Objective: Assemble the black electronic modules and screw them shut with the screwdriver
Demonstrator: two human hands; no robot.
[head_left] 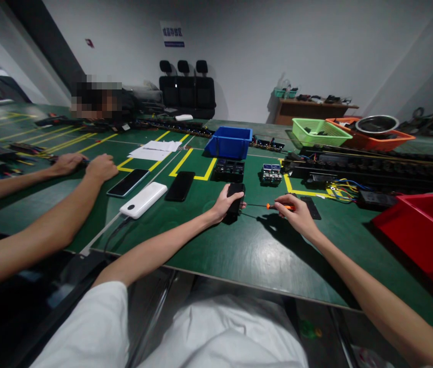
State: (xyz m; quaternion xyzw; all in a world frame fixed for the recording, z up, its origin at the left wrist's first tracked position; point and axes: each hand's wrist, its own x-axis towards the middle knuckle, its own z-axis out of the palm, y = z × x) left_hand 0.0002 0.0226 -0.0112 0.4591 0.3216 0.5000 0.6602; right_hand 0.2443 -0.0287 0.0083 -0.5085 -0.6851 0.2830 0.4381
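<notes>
My left hand [224, 203] is closed round a small black box-shaped part [235, 200], held just above the green table. From the right, my right hand [295, 212] grips a screwdriver [281, 207] with an orange and black handle. Its thin shaft points left at the black part; whether the tip touches cannot be made out. A flat black plate [311, 207] lies partly behind my right hand. Beyond my hands sit a black module [229, 170] and a second module [271, 175] with bare metal and electronics showing.
Left of me lie a black phone [180, 186], a white power bank [143, 200] and another phone [128, 183]. A co-worker's hands [86, 166] work further left. A blue bin [230, 142] stands behind, a red bin [427, 235] at right, near loose coloured wires [344, 189].
</notes>
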